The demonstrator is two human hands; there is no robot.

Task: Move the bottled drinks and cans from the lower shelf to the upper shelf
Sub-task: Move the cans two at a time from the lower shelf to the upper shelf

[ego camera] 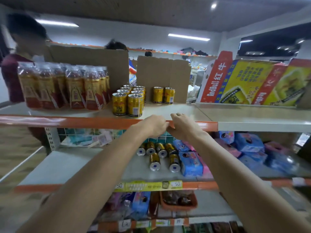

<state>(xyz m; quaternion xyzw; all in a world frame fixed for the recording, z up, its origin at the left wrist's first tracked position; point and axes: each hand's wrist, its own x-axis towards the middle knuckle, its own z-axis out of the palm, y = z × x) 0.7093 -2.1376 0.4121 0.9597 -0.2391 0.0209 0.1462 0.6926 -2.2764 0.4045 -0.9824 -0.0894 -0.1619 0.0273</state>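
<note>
On my feed the shop was evenly bright, lit by long white ceiling strip lights (188, 37) and a round spot lamp (213, 5). Glare sat on the silver tops of the gold cans (135, 96). The orange-trimmed upper shelf (84, 122) bowed, and the frame's edges were smeared.

HANDS: left hand (151, 126), right hand (182, 126) side by side at upper shelf (235, 113) front edge, right fingers curled over it | 11 o'clock: upright gold cans (129, 101) | 10 o'clock: wrapped bottles (65, 86) | 6 o'clock: six lying cans (159, 154), lower shelf (75, 165)
</note>
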